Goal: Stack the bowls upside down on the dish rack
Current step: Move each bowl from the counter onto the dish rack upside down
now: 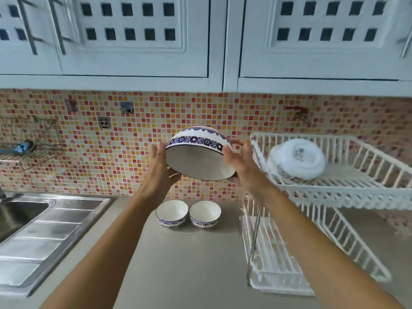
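A: Anything obscured?
B: Dish rack [334, 186] blurred; white stack on it unclear.
A: Hands?
B: Left hand [161, 168] and right hand [240, 162] grip large bowl [198, 155], tilted, midair left of rack.

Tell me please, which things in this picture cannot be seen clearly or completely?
- Head view: the palm of the left hand and of the right hand are hidden behind the large bowl.
- What leans under the white bowls on the dish rack is mostly covered by them.
- The sink is cut off by the left edge.
- The lower rack shelf is smeared by motion blur.
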### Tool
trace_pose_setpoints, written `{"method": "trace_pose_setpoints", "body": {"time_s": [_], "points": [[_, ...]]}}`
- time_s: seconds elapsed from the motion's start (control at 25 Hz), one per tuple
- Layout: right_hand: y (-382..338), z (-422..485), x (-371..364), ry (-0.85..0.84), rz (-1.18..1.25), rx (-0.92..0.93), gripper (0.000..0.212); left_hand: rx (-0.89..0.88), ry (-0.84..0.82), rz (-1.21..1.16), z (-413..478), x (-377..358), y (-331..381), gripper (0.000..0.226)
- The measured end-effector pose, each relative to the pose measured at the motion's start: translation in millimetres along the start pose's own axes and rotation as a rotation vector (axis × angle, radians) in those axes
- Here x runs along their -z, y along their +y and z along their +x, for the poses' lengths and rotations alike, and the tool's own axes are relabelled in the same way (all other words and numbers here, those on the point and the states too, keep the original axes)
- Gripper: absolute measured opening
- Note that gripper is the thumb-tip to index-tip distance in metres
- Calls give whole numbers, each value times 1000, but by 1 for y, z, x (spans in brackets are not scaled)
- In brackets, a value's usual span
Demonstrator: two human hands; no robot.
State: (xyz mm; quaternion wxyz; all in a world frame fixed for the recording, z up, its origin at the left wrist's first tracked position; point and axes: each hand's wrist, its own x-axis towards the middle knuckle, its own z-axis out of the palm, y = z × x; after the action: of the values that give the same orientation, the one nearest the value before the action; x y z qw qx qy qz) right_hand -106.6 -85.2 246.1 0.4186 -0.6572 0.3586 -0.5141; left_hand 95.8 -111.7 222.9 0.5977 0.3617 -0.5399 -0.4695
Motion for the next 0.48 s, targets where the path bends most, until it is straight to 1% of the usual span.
{"method": "trace_pose_setpoints", "body": {"time_s": [0.04, 0.12, 0.2, 0.24, 0.28, 0.36, 0.4, 0.48], "points": [[-10, -4, 18, 1, 5, 37, 21, -20, -66, -21, 4, -17, 10, 49], [-26, -14, 57, 34, 27, 92, 31, -70, -193, -17, 12, -52, 27, 35], [-37, -25, 102, 68, 16, 138, 53, -90, -309, 26, 22, -89, 39, 18], [-41, -30, 124, 79, -7, 157, 65, -101, -369, 80, 28, -106, 41, 19], [-44, -37, 148, 97, -36, 169, 72, -127, -437, 173, 34, -126, 42, 25], [-49, -47, 200, 111, -117, 191, 79, -179, -575, 401, 43, -168, 45, 49], [-53, -53, 224, 114, -174, 201, 81, -190, -630, 471, 48, -190, 46, 64], [-59, -62, 271, 114, -291, 205, 84, -203, -723, 496, 57, -236, 45, 97]]}}
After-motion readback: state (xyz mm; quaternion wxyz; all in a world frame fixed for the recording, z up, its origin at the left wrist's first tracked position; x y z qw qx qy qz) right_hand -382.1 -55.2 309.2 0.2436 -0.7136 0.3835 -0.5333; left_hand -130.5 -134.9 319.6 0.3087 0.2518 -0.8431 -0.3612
